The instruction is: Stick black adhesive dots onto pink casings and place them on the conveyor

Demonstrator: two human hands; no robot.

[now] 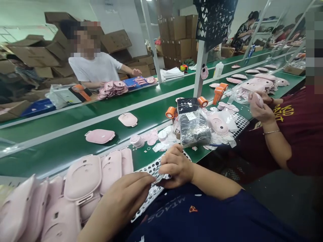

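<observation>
My left hand (pixel 126 193) and my right hand (pixel 176 166) meet low in the view, close above my navy T-shirt. Between their fingertips is a small thin part (pixel 158 180), too small to identify. Under them lies a white perforated sheet (pixel 151 188). Left of my left hand, pale pink plastic housings (pixel 82 178) stand in an overlapping row. Further out on the green belt lie two single pink housings (pixel 100 136) and a short stack of pale round discs (pixel 137 141).
A black plastic-wrapped bag (pixel 194 129) and orange parts (pixel 171 112) sit beyond my hands. To the right, a co-worker's hands (pixel 259 106) hold a pink piece. Another person stands across the green belts (pixel 106 116), with cardboard boxes (pixel 176 37) behind.
</observation>
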